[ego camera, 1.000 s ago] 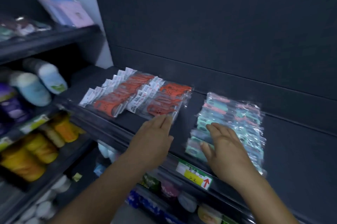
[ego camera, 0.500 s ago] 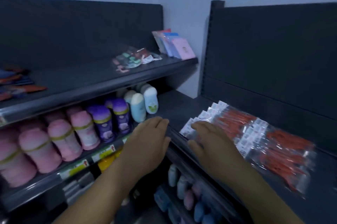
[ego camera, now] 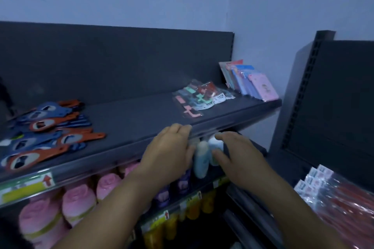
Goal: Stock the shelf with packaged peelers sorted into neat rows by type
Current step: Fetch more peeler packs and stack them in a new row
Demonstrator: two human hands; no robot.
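Both hands are empty, fingers loosely spread: the left hand (ego camera: 170, 147) hovers at the front edge of the upper shelf (ego camera: 141, 123), the right hand (ego camera: 240, 159) just beside it, in front of pale bottles (ego camera: 202, 159) below. Ahead of them, a jumbled pile of bagged peelers (ego camera: 200, 94) lies unsorted on that shelf. At far right, red packaged peelers (ego camera: 342, 198) already sit in a row, so sorting seems partly done.

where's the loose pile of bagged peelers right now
In the head view, the jumbled pile of clear-bagged mint, pink and red peelers lies right of centre on the dark upper shelf, just left of the leaning pastel card packs.
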